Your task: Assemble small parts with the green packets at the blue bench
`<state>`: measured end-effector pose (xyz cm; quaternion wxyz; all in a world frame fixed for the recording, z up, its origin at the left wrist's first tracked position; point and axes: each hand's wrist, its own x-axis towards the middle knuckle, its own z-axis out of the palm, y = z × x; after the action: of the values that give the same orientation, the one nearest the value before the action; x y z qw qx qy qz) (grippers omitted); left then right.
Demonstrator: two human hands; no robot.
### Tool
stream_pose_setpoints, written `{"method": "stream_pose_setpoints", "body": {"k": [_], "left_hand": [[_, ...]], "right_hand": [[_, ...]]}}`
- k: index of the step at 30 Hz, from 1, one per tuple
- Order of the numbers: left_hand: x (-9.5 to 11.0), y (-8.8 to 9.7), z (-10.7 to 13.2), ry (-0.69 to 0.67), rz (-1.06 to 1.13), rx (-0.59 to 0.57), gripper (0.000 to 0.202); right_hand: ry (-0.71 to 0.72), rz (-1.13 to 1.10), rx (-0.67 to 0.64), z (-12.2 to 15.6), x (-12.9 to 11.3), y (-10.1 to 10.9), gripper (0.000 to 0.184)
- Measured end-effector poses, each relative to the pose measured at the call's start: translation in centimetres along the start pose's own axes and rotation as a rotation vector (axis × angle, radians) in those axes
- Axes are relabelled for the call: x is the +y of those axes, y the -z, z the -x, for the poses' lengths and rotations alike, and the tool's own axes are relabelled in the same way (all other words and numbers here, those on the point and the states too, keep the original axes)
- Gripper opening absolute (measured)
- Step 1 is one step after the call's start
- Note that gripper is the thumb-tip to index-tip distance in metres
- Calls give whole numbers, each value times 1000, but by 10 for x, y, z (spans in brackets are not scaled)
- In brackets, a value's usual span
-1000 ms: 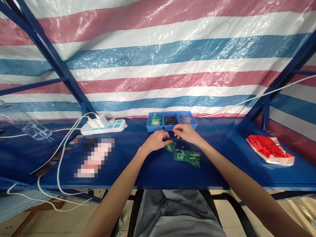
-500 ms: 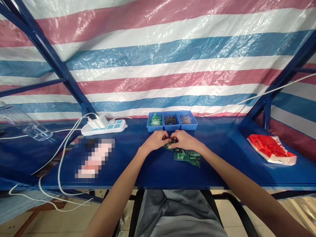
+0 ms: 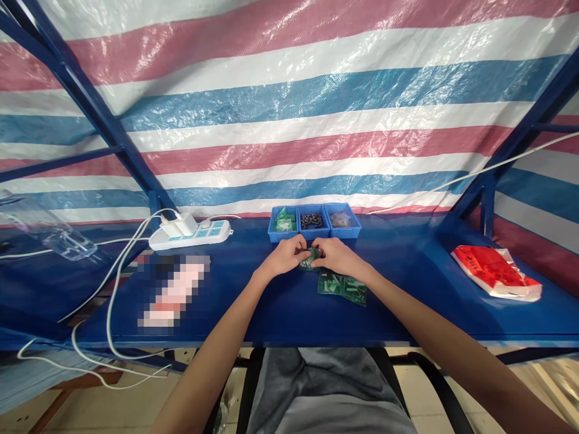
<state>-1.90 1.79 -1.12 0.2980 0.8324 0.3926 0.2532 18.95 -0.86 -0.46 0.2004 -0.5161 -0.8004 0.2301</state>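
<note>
Between my hands, a small shiny green plastic bag (image 3: 309, 260) lies low over the table. My left hand (image 3: 286, 255) has thumb and curled fingers closed on its left side. On the other side, my right hand (image 3: 337, 255) pinches it, with some fingertips hidden. Just below my right hand, more flat green packets (image 3: 342, 288) rest on the blue table (image 3: 289, 313); their contents are too small to make out. Three joined blue bins stand beyond my hands: the left bin (image 3: 272, 232) holds green packets, the middle bin (image 3: 315, 232) small dark parts, the right bin (image 3: 345, 232) clear pieces.
A white power strip (image 3: 192, 238) with plugs and cables lies at the back left, near a clear bottle (image 3: 67, 235). At right is a red and white package (image 3: 495, 271). Blue frame posts (image 3: 104, 117) and a striped tarpaulin (image 3: 316, 90) enclose the table.
My hands have parted slightly at the fingertips, and more of the green plastic bag shows between them. The packets on the table and the bins stay in place.
</note>
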Motion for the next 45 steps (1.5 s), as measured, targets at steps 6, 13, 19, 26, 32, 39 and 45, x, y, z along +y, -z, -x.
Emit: {"method": "stream_pose_setpoints", "body": {"k": [6, 13, 19, 26, 32, 39, 45], "left_hand": [[1, -1, -7, -34, 290, 169, 17], [2, 2, -8, -43, 283, 248, 16], [3, 1, -6, -36, 281, 216, 24], [4, -2, -6, -4, 216, 157, 23], [3, 0, -7, -10, 141, 204, 14], [9, 2, -5, -47, -27, 264, 18], [11, 2, -2, -95, -56, 158, 27]], "right_hand": [[13, -427, 160, -6, 6, 2, 20], [-27, -640, 100, -9, 10, 4, 28], [-30, -664, 138, -10, 10, -3, 30], [-39, -632, 257, -11, 10, -2, 22], [-53, -608, 75, -8, 7, -1, 19], [2, -613, 1, -5, 3, 1, 28], [8, -582, 91, -7, 7, -3, 18]]}}
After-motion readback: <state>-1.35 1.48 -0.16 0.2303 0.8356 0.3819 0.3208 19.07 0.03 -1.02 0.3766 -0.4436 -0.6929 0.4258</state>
